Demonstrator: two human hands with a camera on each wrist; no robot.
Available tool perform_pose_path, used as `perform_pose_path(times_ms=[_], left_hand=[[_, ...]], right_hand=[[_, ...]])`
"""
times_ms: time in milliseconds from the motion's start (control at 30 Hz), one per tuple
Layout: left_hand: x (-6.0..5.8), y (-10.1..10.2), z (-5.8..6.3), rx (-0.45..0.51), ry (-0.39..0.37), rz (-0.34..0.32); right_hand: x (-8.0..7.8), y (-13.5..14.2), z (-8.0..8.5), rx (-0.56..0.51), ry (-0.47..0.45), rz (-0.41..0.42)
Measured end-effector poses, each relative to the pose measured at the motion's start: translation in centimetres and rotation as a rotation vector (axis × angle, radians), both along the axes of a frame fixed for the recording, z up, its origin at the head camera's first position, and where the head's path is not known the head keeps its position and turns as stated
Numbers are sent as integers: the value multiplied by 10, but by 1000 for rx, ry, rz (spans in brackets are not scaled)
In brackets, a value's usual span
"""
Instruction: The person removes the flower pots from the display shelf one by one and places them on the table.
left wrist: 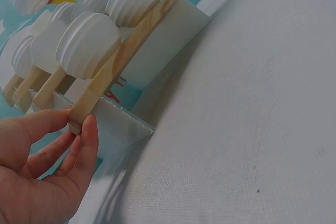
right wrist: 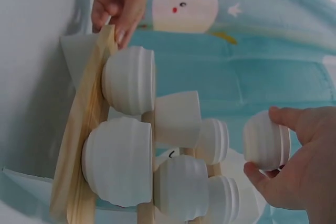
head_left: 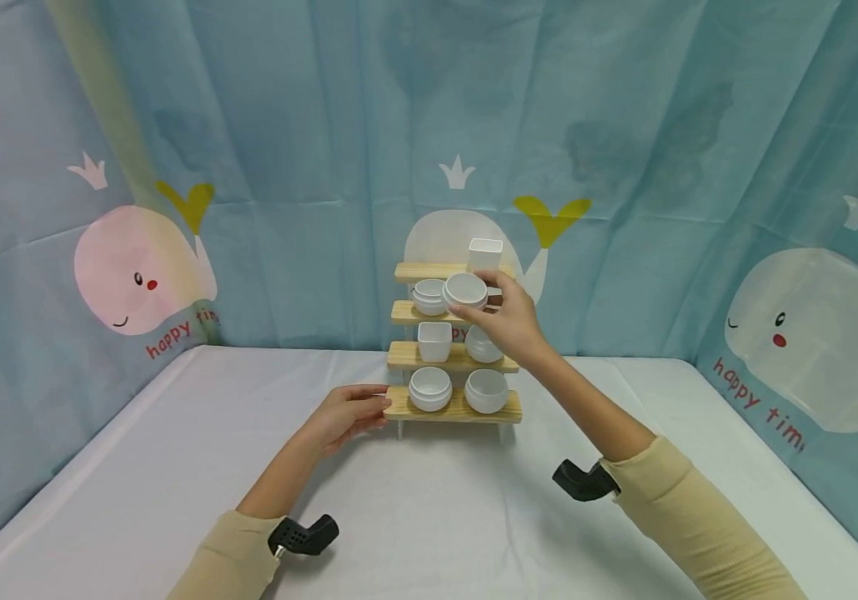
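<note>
A small round white pot (head_left: pixel 465 290) is gripped between the thumb and fingers of my right hand (head_left: pixel 509 315), raised in front of the upper tiers of a stepped wooden stand (head_left: pixel 453 408). The right wrist view shows this pot (right wrist: pixel 264 141) apart from the shelves. My left hand (head_left: pixel 348 414) pinches the left end of the lowest shelf (left wrist: pixel 86 109), thumb and fingers on its edge. Two round pots (head_left: pixel 430 388) sit on that shelf. One tier up are a square cup (head_left: pixel 434 342) and a round pot (head_left: pixel 484 344). Another round pot (head_left: pixel 429 297) stands higher, at left.
A square white cup (head_left: pixel 485 254) is on the top shelf. The stand rests on a white-covered table (head_left: pixel 429 517), close to a blue curtain (head_left: pixel 286 167) printed with whales. Black wrist cameras (head_left: pixel 304 535) are strapped at both sleeves.
</note>
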State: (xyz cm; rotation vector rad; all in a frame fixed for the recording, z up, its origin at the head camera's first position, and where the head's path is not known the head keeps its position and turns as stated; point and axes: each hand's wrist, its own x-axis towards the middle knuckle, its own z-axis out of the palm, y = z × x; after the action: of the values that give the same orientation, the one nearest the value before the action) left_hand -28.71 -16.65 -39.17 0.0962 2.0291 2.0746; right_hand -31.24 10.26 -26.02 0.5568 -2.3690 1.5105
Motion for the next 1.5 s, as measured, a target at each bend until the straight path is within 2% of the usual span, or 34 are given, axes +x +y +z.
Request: perform_pose_path(times_ms=[500, 1100, 1500], left_hand=[[-1, 0, -2, 17, -3, 5], [0, 0, -1, 3, 0, 7], [0, 1, 0, -10, 1, 15]], right_hand=[[11, 6, -10, -9, 16, 30], [28, 8, -20, -8, -16, 60], [35, 13, -33, -23, 8, 94]])
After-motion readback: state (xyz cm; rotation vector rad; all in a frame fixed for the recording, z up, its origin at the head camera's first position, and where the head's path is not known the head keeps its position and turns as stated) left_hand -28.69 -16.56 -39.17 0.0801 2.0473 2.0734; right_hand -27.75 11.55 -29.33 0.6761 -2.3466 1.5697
